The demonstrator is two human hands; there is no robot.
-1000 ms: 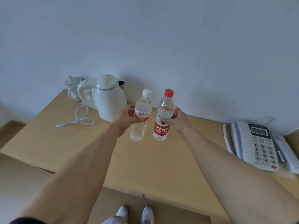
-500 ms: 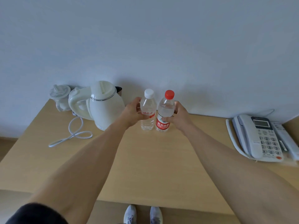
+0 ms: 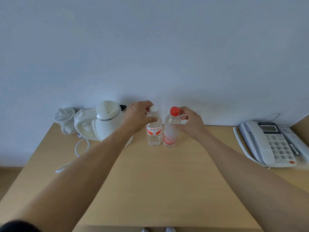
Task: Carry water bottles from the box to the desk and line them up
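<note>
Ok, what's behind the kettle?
A white lidded cup stands behind-left of the kettle, near the wall. Anything directly behind its body is hidden.

Plain pale blue-white wall (image 3: 150,47) behind, evenly lit; light wood desk (image 3: 150,181) pushed against it, a raised wooden edge (image 3: 301,121) at far right, brownish floor (image 3: 8,178) at lower left

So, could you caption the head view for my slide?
Both hands steady two upright bottles on the desk.
</note>
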